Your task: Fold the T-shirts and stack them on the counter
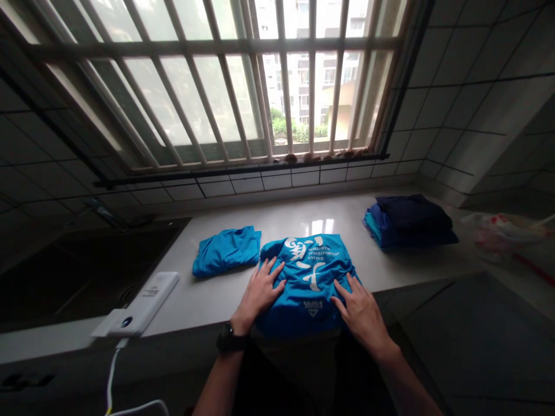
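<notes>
Nearest, a dark watch (231,338) circles the left wrist. The left hand (261,290) lies palm down, fingers loosely spread, on the left side of a blue printed shirt (318,277); the right hand (363,309), likewise unclenched, rests on its right side. Neither is closed around the cloth. The shirt sits on the pale tabletop (208,303), its lower part at the front edge. Beyond the hands, a folded blue garment (228,249) lies left and a stack of folded dark and blue clothes (411,222) right, before a barred window (243,86).
</notes>
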Motion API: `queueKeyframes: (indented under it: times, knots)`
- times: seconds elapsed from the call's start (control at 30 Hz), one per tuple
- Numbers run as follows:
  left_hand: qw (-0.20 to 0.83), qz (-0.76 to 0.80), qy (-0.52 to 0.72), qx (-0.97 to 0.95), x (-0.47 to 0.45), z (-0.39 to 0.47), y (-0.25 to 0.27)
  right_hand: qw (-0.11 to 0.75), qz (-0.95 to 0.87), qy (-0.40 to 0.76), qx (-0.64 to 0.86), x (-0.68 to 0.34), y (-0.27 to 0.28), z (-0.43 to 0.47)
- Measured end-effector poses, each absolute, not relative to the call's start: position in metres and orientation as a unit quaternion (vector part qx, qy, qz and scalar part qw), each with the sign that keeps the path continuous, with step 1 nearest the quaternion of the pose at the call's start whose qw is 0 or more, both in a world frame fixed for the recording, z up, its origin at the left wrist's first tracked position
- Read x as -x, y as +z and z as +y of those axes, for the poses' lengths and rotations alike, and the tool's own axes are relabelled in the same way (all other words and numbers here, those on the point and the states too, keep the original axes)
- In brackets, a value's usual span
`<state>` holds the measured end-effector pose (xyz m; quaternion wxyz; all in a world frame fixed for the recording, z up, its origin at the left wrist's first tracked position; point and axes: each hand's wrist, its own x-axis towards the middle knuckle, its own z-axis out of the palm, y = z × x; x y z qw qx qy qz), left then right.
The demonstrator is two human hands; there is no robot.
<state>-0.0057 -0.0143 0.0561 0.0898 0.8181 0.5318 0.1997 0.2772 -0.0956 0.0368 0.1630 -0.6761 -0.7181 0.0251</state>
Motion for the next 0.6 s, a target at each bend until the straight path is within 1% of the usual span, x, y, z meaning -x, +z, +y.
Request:
queueKeyframes:
  times: [0.1,0.2,0.37,0.43,0.53,0.6]
  knots:
    - [0.084,0.548,0.185,-0.811,0.003,-0.006,0.041,0.139,-0.725,0.022,0.674,-0.277,0.034,-0.079]
    - [0.069,0.565,0.186,-0.801,0.000,0.001,0.033,0.129,-0.738,0.045,0.660,-0.288,0.039,-0.048]
    - [0.038,0.599,0.154,-0.785,-0.019,0.015,0.051,0.102,-0.734,0.105,0.663,-0.305,0.074,0.026]
    - [0.023,0.624,0.118,-0.772,-0.028,0.011,0.063,0.081,-0.725,0.092,0.678,-0.305,0.092,0.041]
    - [-0.012,0.644,0.074,-0.762,-0.038,-0.012,0.076,0.086,-0.714,0.033,0.694,-0.295,0.107,0.023]
    - [-0.035,0.644,0.060,-0.762,-0.042,-0.034,0.081,0.096,-0.722,0.030,0.685,-0.280,0.102,-0.010]
